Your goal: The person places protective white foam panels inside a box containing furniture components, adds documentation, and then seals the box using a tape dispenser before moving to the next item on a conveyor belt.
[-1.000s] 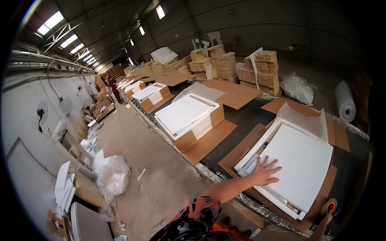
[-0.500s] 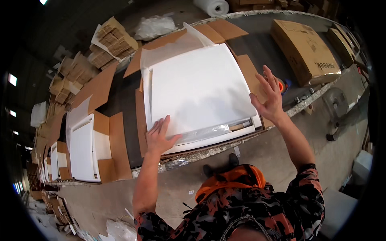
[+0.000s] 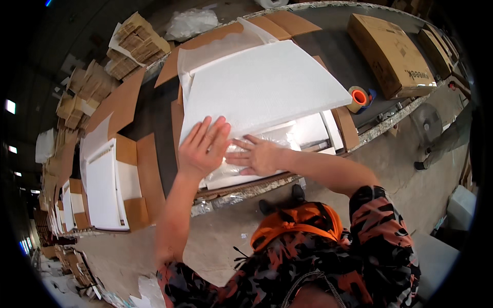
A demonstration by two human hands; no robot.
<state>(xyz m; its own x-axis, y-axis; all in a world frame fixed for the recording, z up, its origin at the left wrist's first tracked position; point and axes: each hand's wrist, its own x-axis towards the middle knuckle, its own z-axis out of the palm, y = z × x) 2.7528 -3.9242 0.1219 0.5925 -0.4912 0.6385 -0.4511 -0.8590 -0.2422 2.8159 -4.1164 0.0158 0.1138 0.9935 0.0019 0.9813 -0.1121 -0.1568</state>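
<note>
A white foam sheet [image 3: 262,84] lies askew over an open cardboard box [image 3: 345,126], its right corner sticking out past the side. My left hand [image 3: 204,146] rests on the sheet's near left part with its fingers stretched out; its thumb side is partly hidden. Just right of it, my right hand [image 3: 259,155] is spread on clear plastic wrapping [image 3: 275,134] inside the box. White foam edging [image 3: 333,131] lines the box's right side. What lies deeper under the sheet is hidden.
Right of the box, a tape roll [image 3: 358,96] sits on the dark conveyor [image 3: 334,46], with a closed carton [image 3: 393,56] beyond. Another open box [image 3: 146,174] with white foam stands left. A fan [image 3: 426,119] is on the floor at right. Cardboard stacks [image 3: 138,38] stand behind.
The foam sheet's near edge has risen and shifted away, baring more plastic wrapping. My right hand has come from the box's right side down onto the wrapping; my left hand has moved slightly farther in.
</note>
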